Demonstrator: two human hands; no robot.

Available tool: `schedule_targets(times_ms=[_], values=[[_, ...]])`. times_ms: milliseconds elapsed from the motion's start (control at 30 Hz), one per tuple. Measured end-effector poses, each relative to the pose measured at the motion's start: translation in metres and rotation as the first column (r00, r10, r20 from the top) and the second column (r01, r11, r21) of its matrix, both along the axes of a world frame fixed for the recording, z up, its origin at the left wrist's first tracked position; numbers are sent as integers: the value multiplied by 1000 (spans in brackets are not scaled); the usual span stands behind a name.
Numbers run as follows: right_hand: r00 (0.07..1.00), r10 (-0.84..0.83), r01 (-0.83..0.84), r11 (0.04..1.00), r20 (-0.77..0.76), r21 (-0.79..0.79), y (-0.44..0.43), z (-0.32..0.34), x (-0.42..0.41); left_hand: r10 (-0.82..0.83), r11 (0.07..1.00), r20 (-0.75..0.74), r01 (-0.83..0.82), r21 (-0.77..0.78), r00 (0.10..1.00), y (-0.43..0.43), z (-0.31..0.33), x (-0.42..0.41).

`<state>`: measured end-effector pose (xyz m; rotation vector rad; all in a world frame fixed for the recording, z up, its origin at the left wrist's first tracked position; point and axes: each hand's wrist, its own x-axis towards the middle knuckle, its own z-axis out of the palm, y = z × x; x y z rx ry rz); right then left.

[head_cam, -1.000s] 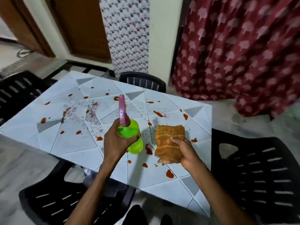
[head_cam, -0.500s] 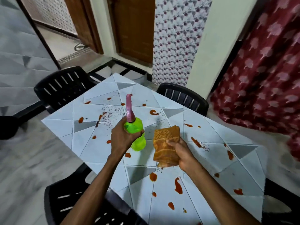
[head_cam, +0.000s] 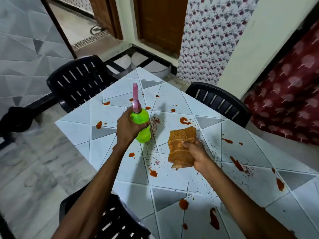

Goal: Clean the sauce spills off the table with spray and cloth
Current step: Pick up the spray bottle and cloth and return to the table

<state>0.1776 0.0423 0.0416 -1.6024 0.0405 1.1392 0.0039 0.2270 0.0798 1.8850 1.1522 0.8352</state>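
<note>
Since half a second ago your two hands have drawn apart: the cloth [head_cam: 181, 145], which was just beside the spray bottle [head_cam: 141, 125], now sits clear of it to the right and nearer you. Your view has also swung, so a corner of the table [head_cam: 250, 152] points away from you. Your left hand [head_cam: 128, 125] has its grip clamped round the upper body of the bottle, just under the pink nozzle [head_cam: 135, 99], and holds it upright above the far-left part of the table. Whether a finger is on the trigger cannot be told from here. Your right hand [head_cam: 196, 155] has its grip pinched on the near edge of the folded cloth, thumb on top, over the middle of the table; whether the cloth touches the surface is not clear. Red sauce spills [head_cam: 185, 120] lie scattered across the top, with fine speckles around the bottle and cloth, so the wiping looks barely begun. The bottle is likely light, stiff, smooth plastic and may slip if wet, so keep hold at the narrow shoulder where your fingers wrap fully. The cloth is soft and limp and will bunch; a flat palm over its middle should press it better than an edge pinch. Black chairs [head_cam: 77, 83] stand round the table.
</note>
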Motion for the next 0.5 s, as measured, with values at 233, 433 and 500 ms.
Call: schedule_targets(times_ms=[233,433,500], values=[[999,48,-48,999,-6,-2,30,-8,-2,67,998,-12,-67,15,998,25,-28,-11],[998,58,-58,998,-4,-30,39,-14,-3,112,994,-25,-112,9,993,36,-36,-9],[999,53,-53,998,-11,-27,36,-16,-3,113,994,-28,-113,1,993,32,-38,-7]])
